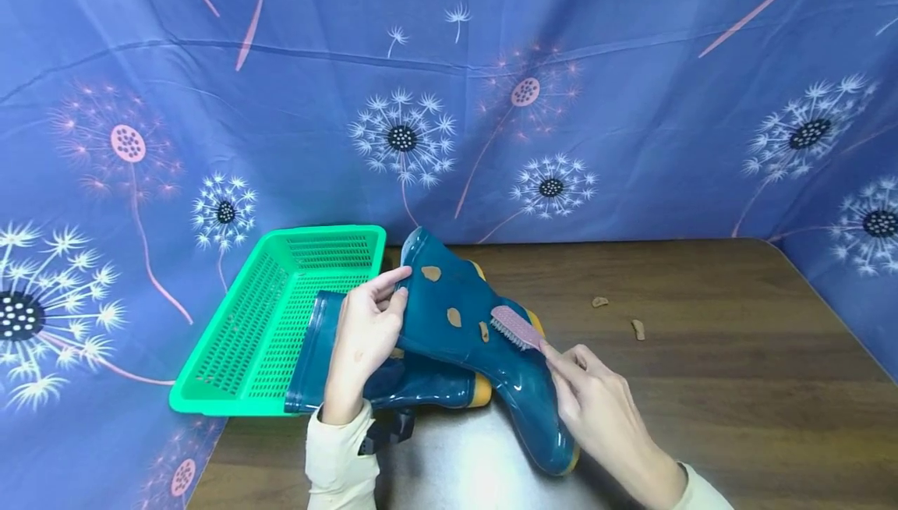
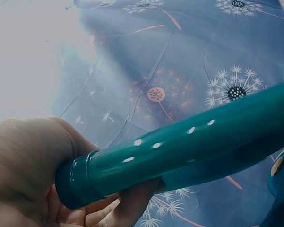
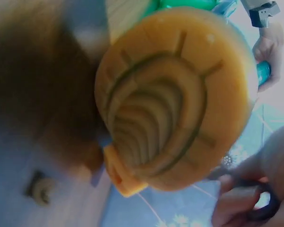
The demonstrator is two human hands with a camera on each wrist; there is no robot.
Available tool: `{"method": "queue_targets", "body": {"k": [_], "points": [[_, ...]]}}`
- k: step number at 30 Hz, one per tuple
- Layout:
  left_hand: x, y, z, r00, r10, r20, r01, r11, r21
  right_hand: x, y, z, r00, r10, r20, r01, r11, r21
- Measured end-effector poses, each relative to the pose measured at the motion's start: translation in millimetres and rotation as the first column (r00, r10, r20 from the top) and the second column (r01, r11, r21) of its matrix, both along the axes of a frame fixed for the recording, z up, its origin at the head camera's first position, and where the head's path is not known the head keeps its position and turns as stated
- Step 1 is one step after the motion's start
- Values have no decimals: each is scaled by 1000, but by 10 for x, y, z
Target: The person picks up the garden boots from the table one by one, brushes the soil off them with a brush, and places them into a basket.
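A teal rubber boot [image 1: 449,346] with a yellow sole [image 3: 227,104] lies slanted on the table, its toe toward the near edge. Brown patches [image 1: 454,316] cling to its shaft. My left hand [image 1: 366,331] pinches the rim of the shaft; in the left wrist view the thumb and fingers lie on either side of the boot top [image 2: 118,175]. My right hand [image 1: 599,401] grips the handle of a pink brush [image 1: 515,323], whose pale bristles face the shaft near the ankle. Whether the bristles touch it, I cannot tell.
Under the first boot lies a second teal boot [image 1: 428,385], its top inside a green plastic basket [image 1: 216,331] at the left. Two brown bits, one farther [image 1: 599,302] and one nearer [image 1: 638,330], lie on the wooden table [image 1: 744,370]. A blue dandelion-patterned cloth [image 1: 631,104] hangs behind.
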State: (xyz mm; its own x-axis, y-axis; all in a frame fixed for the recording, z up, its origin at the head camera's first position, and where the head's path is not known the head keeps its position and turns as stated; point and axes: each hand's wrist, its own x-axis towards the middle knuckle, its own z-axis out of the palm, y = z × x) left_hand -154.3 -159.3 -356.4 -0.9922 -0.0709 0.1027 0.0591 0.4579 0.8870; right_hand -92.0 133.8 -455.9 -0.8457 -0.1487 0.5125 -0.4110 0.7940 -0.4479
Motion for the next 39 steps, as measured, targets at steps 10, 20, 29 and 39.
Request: {"method": "queue_targets", "body": {"k": [10, 20, 29, 39], "points": [[-2, 12, 14, 1000, -6, -8, 6, 1000, -4, -22, 31, -46, 987, 11, -158, -11, 1000, -2], [2, 11, 0, 1000, -1, 3, 1, 1000, 1, -17, 12, -16, 986, 23, -168, -15, 999, 49], [0, 9, -8, 1000, 2, -6, -2, 1000, 8, -10, -10, 1, 987, 20, -159, -11, 998, 61], [-2, 13, -16, 1000, 0, -11, 0, 1000, 10, 7, -16, -9, 988, 7, -152, 1, 999, 54]]}}
